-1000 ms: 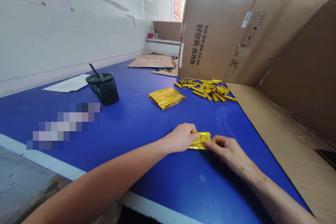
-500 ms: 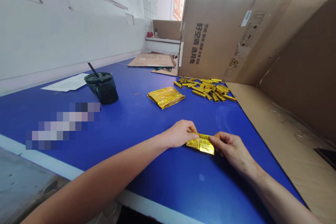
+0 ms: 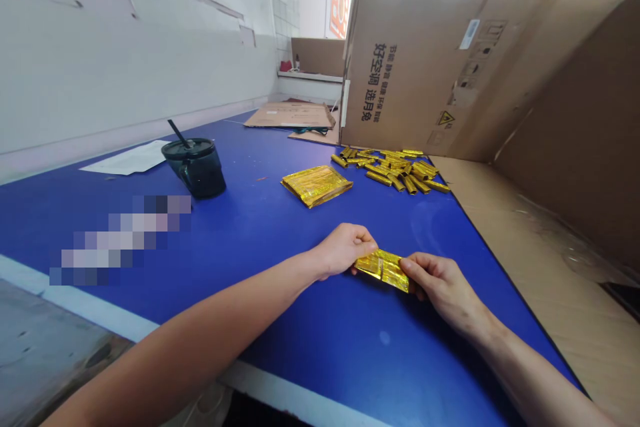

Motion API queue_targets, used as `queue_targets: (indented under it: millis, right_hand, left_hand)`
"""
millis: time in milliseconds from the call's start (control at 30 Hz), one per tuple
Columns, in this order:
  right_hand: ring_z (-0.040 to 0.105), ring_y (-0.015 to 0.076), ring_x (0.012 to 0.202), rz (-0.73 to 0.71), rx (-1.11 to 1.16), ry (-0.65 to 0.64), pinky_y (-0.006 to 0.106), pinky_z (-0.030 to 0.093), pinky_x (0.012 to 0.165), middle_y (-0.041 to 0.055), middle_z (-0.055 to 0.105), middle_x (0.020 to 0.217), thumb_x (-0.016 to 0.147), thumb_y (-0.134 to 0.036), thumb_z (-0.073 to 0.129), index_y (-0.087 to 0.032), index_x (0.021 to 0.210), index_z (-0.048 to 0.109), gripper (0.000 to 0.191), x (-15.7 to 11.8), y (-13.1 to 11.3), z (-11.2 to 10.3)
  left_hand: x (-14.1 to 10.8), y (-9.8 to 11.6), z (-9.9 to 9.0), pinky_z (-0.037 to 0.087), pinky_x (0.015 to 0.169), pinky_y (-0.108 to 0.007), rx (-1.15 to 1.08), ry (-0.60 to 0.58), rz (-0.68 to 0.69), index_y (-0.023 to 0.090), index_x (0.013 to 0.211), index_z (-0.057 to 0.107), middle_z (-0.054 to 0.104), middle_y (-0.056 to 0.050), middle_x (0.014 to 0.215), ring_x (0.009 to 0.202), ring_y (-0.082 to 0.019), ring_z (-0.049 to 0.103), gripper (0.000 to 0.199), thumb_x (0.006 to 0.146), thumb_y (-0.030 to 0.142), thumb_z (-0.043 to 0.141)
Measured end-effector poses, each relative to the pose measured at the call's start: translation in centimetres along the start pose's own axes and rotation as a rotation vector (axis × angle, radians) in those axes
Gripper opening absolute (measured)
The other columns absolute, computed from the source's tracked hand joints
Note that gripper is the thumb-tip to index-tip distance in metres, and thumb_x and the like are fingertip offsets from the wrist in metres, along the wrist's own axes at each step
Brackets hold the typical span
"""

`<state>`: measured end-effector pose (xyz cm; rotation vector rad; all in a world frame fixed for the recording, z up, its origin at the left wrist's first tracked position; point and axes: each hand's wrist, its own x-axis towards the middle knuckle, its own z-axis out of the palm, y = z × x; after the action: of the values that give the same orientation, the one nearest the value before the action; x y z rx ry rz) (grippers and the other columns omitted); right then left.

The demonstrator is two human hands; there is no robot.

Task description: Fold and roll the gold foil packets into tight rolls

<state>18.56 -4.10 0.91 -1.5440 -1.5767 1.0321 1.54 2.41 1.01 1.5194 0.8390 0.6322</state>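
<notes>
A shiny gold foil sheet (image 3: pixel 383 267), creased into a flat strip, is stretched between my two hands just over the blue table (image 3: pixel 320 340). My left hand (image 3: pixel 346 248) pinches its left end, thumb on top. At the right end, my right hand (image 3: pixel 434 273) grips it between thumb and fingers, and the fingers behind the foil are hidden. Beyond my hands lies a flat stack of gold foil sheets (image 3: pixel 317 185). Further back to the right is a loose pile of gold foil rolls (image 3: pixel 397 170), several of them showing hollow ends.
A dark lidded cup (image 3: pixel 197 170) with a straw stands at the left, beside white paper (image 3: pixel 125 159). Flat cardboard (image 3: pixel 287 115) lies at the back. A large cardboard box (image 3: pixel 420 67) rises behind the rolls and borders the table's right edge.
My left hand has shifted slightly and its grip on the foil has changed. The foil now tilts more, and its front edge sits a little higher. Everything else is as before.
</notes>
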Motion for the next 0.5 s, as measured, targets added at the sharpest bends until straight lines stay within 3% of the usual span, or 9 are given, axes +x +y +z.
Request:
queue_targets:
  millis: [200,500]
  right_hand:
    - [0.029,0.0072,0.043,-0.055,-0.088,0.017,0.022,0.022,0.040,-0.0052,0.038,0.046,0.076,-0.047,0.044,-0.018,0.053,0.045,0.037,-0.01,0.14,0.08]
    - [0.027,0.0071,0.042,-0.065,-0.129,0.033,0.021,0.022,0.039,-0.0057,0.034,0.045,0.076,-0.048,0.043,-0.019,0.050,0.042,0.039,0.00,0.15,0.00]
  left_hand:
    - [0.06,0.01,-0.14,0.031,0.035,-0.015,-0.050,-0.017,-0.017,0.012,0.072,0.047,0.045,0.005,0.047,0.037,-0.004,0.039,0.009,0.078,0.020,0.046]
    - [0.19,0.13,-0.15,0.028,0.038,-0.015,0.096,0.025,0.012,0.013,0.074,0.048,0.041,0.006,0.049,0.037,-0.004,0.035,0.008,0.078,0.016,0.041]
